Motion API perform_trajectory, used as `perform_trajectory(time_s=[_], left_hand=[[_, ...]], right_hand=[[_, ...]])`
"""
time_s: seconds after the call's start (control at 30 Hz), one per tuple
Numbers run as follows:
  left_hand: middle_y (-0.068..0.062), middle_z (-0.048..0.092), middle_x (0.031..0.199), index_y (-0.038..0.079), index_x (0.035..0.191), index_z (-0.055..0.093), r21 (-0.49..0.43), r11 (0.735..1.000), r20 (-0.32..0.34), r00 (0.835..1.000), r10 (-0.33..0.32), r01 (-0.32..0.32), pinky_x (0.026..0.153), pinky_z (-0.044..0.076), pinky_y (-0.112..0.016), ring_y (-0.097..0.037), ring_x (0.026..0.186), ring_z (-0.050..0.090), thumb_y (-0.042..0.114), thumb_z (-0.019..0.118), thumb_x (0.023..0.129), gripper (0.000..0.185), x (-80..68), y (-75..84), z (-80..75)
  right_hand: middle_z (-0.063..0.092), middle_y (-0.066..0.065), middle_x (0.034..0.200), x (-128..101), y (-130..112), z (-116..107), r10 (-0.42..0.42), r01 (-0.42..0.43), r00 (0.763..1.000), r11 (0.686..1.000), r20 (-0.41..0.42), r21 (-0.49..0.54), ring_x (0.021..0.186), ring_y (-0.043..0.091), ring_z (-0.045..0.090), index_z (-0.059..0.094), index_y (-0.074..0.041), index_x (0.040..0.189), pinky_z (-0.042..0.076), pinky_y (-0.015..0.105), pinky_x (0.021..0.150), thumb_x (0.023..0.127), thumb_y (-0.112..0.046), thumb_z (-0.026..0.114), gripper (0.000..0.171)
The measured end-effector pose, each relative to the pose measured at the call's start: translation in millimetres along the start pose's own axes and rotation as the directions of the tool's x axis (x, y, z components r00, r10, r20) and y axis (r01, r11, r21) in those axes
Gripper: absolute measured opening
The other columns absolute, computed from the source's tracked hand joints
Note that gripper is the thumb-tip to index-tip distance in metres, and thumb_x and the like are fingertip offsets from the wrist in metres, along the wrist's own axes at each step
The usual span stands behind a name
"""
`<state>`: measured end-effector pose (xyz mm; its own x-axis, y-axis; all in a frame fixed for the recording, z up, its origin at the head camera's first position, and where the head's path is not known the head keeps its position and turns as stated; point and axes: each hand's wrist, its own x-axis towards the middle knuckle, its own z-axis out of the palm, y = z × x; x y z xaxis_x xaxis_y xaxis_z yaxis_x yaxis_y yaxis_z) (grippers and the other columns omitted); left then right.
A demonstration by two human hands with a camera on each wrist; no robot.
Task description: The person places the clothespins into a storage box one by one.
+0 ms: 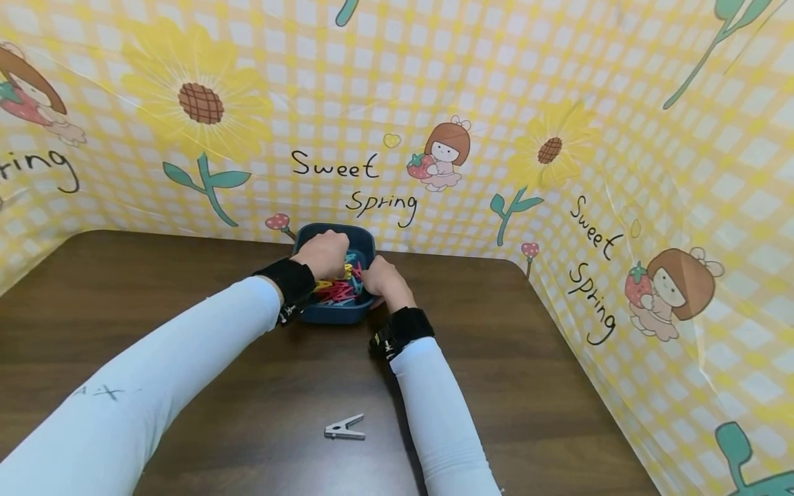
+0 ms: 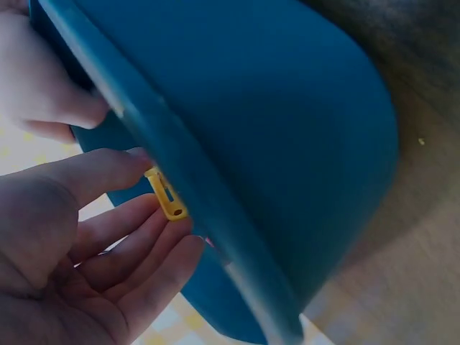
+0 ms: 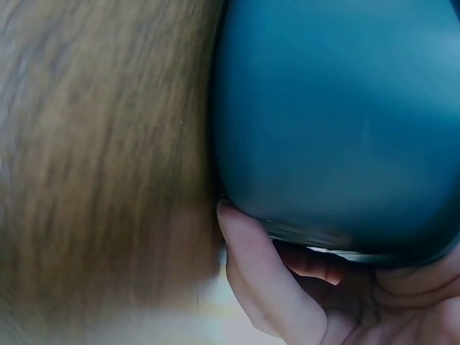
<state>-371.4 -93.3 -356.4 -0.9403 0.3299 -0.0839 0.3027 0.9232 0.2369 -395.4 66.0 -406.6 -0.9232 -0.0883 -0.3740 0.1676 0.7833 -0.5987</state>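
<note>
A dark blue plastic bin (image 1: 335, 315) stands at the back of the table, holding a heap of small red, blue and yellow clothespins (image 1: 338, 292). My left hand (image 1: 325, 254) reaches over its left rim. In the left wrist view, the thumb and fingers of that hand (image 2: 93, 237) pinch a yellow clothespin (image 2: 169, 198) just inside the rim. My right hand (image 1: 387, 281) grips the bin's right side, with its fingers (image 3: 262, 262) curled around the wall near the table. Nearer to me, a grey clothespin (image 1: 345, 428) lies alone on the wood.
The brown wooden table (image 1: 186, 310) ends at the back against a yellow checked cloth (image 1: 384, 83) printed with flowers and figures. The same cloth rises along the left and right sides. Both wrists wear black straps (image 1: 406, 329).
</note>
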Motion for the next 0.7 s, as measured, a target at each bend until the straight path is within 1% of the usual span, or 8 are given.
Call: perform_trajectory(time_s=[0.17,0.2,0.37,0.4,0.43,0.53,0.63,0.7], left_hand=[[-0.015,0.075,0.096,-0.001,0.109,0.075,-0.014,1.0,-0.056,0.998,-0.015,0.014,0.077,0.063,-0.041,-0.026,0.082,0.072,0.017,0.079,0.099,0.021,3.8,-4.5,1.8],[-0.016,0.075,0.097,-0.002,0.109,0.075,-0.011,0.999,-0.061,0.997,-0.037,0.037,0.078,0.063,-0.043,-0.029,0.082,0.073,0.014,0.078,0.099,0.019,-5.3,5.0,-3.7],[-0.016,0.075,0.099,-0.001,0.112,0.075,-0.018,0.999,-0.073,0.996,-0.044,0.043,0.079,0.062,-0.043,-0.028,0.084,0.071,0.017,0.079,0.099,0.022,-3.3,2.8,0.8],[-0.016,0.075,0.099,0.0,0.112,0.075,-0.017,0.999,-0.071,0.996,-0.045,0.044,0.078,0.062,-0.043,-0.028,0.084,0.071,0.019,0.079,0.099,0.023,-3.1,2.6,1.6],[-0.015,0.074,0.098,0.001,0.111,0.075,-0.016,0.999,-0.07,0.997,-0.046,0.045,0.077,0.062,-0.043,-0.027,0.083,0.071,0.021,0.08,0.1,0.024,-2.7,2.4,2.3],[-0.011,0.07,0.088,0.004,0.1,0.076,-0.007,0.999,-0.071,0.996,-0.046,0.046,0.072,0.059,-0.04,-0.026,0.079,0.07,0.03,0.08,0.1,0.026,-1.5,1.3,3.6],[-0.006,0.06,0.076,0.009,0.083,0.069,0.024,0.999,-0.086,0.996,-0.034,0.037,0.068,0.055,-0.039,-0.026,0.076,0.068,0.037,0.079,0.1,0.034,0.3,-1.0,4.9],[-0.004,0.055,0.073,0.012,0.076,0.061,0.057,0.998,-0.104,0.994,-0.02,0.026,0.068,0.055,-0.039,-0.026,0.077,0.066,0.041,0.079,0.1,0.041,0.9,-3.1,5.4]], right_hand=[[0.053,0.025,0.16,-1,-2,1,0.005,-0.005,1.0,1.0,0.0,0.016,0.077,0.031,0.079,0.038,-0.003,0.162,0.069,0.042,0.064,0.116,-0.028,0.044,0.052],[0.053,0.024,0.159,-1,-2,1,0.006,-0.006,1.0,1.0,-0.002,0.015,0.077,0.031,0.079,0.039,-0.004,0.162,0.069,0.041,0.064,0.116,-0.029,0.045,0.052],[0.06,0.023,0.151,-1,-2,4,0.012,-0.012,1.0,1.0,-0.029,-0.003,0.076,0.029,0.08,0.047,-0.004,0.155,0.069,0.039,0.063,0.116,-0.031,0.049,0.048],[0.06,0.025,0.151,-14,-7,1,0.014,-0.015,1.0,1.0,-0.026,-0.003,0.078,0.031,0.08,0.047,-0.002,0.153,0.069,0.04,0.065,0.116,-0.027,0.048,0.045],[0.06,0.025,0.15,-14,-7,1,0.015,-0.015,0.999,1.0,-0.029,-0.002,0.078,0.031,0.08,0.049,-0.001,0.152,0.07,0.04,0.066,0.116,-0.027,0.049,0.044],[0.06,0.025,0.151,-14,-8,0,0.022,-0.021,1.0,1.0,-0.018,0.018,0.08,0.034,0.081,0.048,-0.002,0.153,0.07,0.043,0.069,0.116,-0.027,0.049,0.045],[0.056,0.026,0.157,-9,-8,1,0.033,-0.032,0.999,0.999,-0.014,0.021,0.083,0.035,0.081,0.044,-0.002,0.158,0.07,0.045,0.069,0.116,-0.027,0.05,0.049],[0.053,0.025,0.161,5,-3,4,0.046,-0.046,0.999,0.999,-0.017,0.018,0.082,0.034,0.081,0.04,-0.003,0.161,0.07,0.045,0.067,0.116,-0.028,0.049,0.053]])
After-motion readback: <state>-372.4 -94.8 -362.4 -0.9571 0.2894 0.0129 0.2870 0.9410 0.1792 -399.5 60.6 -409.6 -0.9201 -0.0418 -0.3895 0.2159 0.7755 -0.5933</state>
